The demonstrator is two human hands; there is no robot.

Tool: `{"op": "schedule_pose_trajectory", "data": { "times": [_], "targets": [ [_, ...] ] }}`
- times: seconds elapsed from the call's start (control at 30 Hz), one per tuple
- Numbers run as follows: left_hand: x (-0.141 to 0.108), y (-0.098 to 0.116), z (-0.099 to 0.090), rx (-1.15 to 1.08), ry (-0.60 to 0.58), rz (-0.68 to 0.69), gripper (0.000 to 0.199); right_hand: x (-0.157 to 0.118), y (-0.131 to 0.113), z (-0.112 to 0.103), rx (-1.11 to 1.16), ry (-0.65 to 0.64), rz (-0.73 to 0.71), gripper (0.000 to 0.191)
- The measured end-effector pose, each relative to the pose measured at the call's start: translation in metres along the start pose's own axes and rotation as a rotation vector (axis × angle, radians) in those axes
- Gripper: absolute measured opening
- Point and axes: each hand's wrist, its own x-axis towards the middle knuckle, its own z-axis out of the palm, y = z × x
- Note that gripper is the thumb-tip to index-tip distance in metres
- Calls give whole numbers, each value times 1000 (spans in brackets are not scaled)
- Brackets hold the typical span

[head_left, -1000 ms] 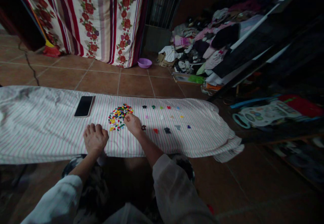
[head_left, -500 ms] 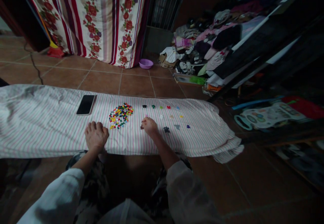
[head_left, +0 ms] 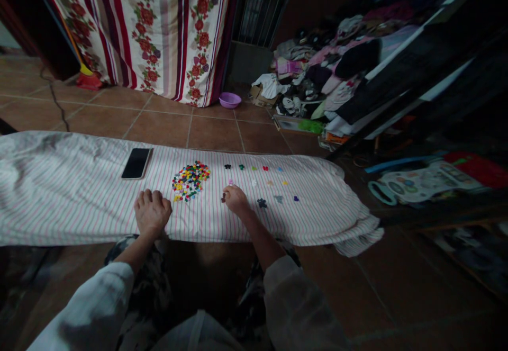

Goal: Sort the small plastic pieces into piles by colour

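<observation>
A mixed pile of small coloured pieces (head_left: 191, 180) lies on the striped cloth (head_left: 79, 192). Right of it are small groups sorted by colour, among them black (head_left: 227, 166), red (head_left: 265, 168), dark grey (head_left: 262, 203) and dark blue pieces (head_left: 296, 198). My right hand (head_left: 236, 200) is closed in a pinch beside the brown pieces (head_left: 223, 198); whatever its fingertips hold is too small to make out. Left of the pile, my left hand (head_left: 152, 211) rests on the cloth with fingers curled and closed, and nothing shows in it.
A phone (head_left: 136, 163) lies on the cloth beyond my left hand. Past the cloth's far edge, a purple basin (head_left: 229, 100) and a heap of clothes (head_left: 317, 70) are on the tiled floor. A floral curtain (head_left: 166, 33) hangs behind.
My right hand's fingertips have shifted slightly at the brown pieces. My left hand stays in the same place on the cloth. The whole view has moved very slightly.
</observation>
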Motion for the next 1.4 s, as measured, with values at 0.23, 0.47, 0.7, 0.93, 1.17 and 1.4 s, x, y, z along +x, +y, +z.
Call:
{"op": "schedule_pose_trajectory", "data": {
  "times": [0.23,0.47,0.7,0.93,1.17,1.4],
  "targets": [
    [0,1,0,31,9,5,29,-17,0,8,17,101,-137,22],
    [0,0,0,34,17,5,28,-27,-2,14,59,152,-138,19],
    [0,0,0,41,11,6,30,-30,2,21,128,222,-139,27],
    [0,0,2,35,22,1,30,-25,1,21,152,255,-131,27],
    [0,0,3,11,12,-6,30,-8,8,12,66,166,-131,27],
    [1,2,-1,3,0,-7,29,19,-13,10,36,106,-188,31]
  ]
}}
